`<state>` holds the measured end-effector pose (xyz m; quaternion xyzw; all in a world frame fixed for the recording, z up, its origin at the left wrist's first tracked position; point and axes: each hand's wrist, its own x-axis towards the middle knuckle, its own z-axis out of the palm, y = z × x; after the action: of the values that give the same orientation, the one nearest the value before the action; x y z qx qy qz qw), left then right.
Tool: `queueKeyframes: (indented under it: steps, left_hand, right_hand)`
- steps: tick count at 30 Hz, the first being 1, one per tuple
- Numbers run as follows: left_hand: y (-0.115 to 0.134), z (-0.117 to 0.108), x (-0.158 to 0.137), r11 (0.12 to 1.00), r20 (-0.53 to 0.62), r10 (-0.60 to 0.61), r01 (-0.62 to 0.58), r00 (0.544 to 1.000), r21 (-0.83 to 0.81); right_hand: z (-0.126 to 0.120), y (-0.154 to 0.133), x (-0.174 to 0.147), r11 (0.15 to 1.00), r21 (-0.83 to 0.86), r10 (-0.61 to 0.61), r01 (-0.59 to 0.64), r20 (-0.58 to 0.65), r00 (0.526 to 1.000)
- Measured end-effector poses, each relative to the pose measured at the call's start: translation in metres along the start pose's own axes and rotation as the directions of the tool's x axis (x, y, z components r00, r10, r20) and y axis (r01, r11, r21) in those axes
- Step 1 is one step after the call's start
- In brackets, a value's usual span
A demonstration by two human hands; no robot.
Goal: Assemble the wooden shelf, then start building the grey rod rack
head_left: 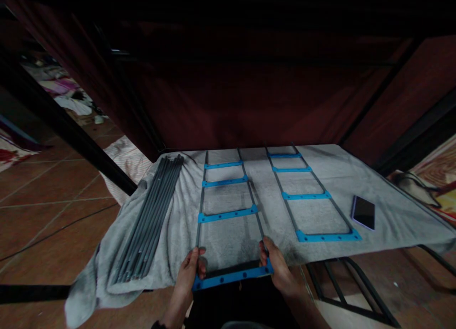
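A ladder-like rack frame (pixel 228 214) of thin grey rods joined by blue crosspieces lies on the grey blanket, its near end at the table's front edge. My left hand (pixel 191 267) is closed around its left rod, just above the nearest blue crosspiece. On the opposite side my right hand (pixel 273 262) grips the right rod close to the same crosspiece. A second, similar rack frame (pixel 307 196) rests flat to the right, touched by neither hand.
A bundle of grey metal tubes (pixel 151 220) lies at the left on the blanket (pixel 338 170). A phone (pixel 364 212) is at the right. Behind stands a dark red panel (pixel 228 101). Below the front edge is a black metal frame (pixel 349 286) on the tiled floor.
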<state>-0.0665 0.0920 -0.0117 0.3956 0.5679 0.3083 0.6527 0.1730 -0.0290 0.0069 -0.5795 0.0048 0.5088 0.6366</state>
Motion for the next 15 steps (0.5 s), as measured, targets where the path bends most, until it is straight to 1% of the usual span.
queueKeyframes:
  steps: [1,2,3,4,5,6,7,9,10,12,14,15]
  left_hand:
    - [0.000,-0.002,0.000,1.000,-0.028,0.009,-0.009,1.000,-0.006]
    - [0.003,-0.003,0.001,0.999,-0.080,0.042,-0.043,0.996,-0.008]
    - [0.008,-0.004,0.001,0.994,-0.150,0.108,-0.108,0.983,0.006]
    - [0.015,-0.003,0.002,0.979,-0.219,0.204,-0.201,0.954,0.038]
    - [0.024,0.000,0.004,0.949,-0.257,0.314,-0.304,0.914,0.081]
    - [0.035,0.006,0.005,0.906,-0.257,0.422,-0.403,0.869,0.125]
    - [0.047,0.016,0.007,0.867,-0.210,0.498,-0.476,0.842,0.147]
    - [0.070,0.047,0.014,0.832,-0.050,0.552,-0.545,0.832,0.103]
    - [0.081,0.067,0.019,0.833,0.007,0.550,-0.549,0.835,0.072]
    - [0.097,0.113,0.030,0.838,0.146,0.529,-0.542,0.836,0.064]
    - [0.106,0.157,0.041,0.843,0.274,0.489,-0.530,0.828,0.096]
    - [0.107,0.177,0.046,0.860,0.347,0.444,-0.502,0.826,0.096]
  right_hand:
    - [-0.002,-0.001,-0.002,1.000,-0.014,-0.028,0.028,-0.002,1.000]
    - [-0.003,-0.003,-0.005,0.998,-0.029,-0.050,0.050,-0.003,0.999]
    - [-0.004,-0.005,-0.007,0.997,-0.040,-0.061,0.061,-0.002,0.998]
    - [-0.005,-0.007,-0.010,0.997,-0.047,-0.065,0.065,0.001,0.998]
    - [-0.006,-0.009,-0.014,0.997,-0.052,-0.060,0.060,0.001,0.998]
    - [-0.006,-0.010,-0.017,0.997,-0.058,-0.052,0.051,0.000,0.999]
    - [-0.007,-0.012,-0.021,0.997,-0.063,-0.042,0.041,-0.003,0.999]
    - [-0.008,-0.014,-0.028,0.997,-0.064,-0.034,0.034,-0.008,0.999]
    - [-0.009,-0.014,-0.032,0.998,-0.061,-0.033,0.032,-0.010,0.999]
    - [-0.012,-0.015,-0.038,0.998,-0.051,-0.029,0.029,0.001,1.000]
    - [-0.016,-0.015,-0.043,0.999,-0.042,-0.022,0.023,0.033,0.999]
    - [-0.018,-0.015,-0.045,0.999,-0.038,-0.022,0.024,0.049,0.999]
